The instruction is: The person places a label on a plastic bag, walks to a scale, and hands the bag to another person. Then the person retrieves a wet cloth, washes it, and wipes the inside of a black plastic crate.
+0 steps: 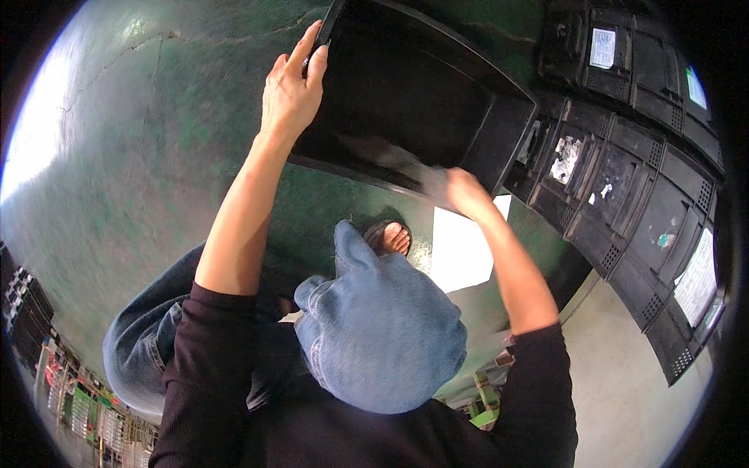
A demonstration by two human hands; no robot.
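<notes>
A large, dark black plastic crate (507, 132) is tipped so that its open inside faces me, in front of my knee. My left hand (292, 92) grips its left rim, the fingertips bent over the edge. At the lower right rim my right hand (466, 193) is curled and blurred by motion. A smeared pale grey shape (402, 165), soft-looking and perhaps a cloth, trails from its fingers across the lower wall. What exactly this hand holds is too blurred to make out.
Stacked black crates (624, 175) with labels stand along the right. A white sheet (462, 253) lies on the green floor (156, 156) below my right hand. My sandalled foot (390, 238) is beneath the crate. Racks with small items (94, 413) line the lower left.
</notes>
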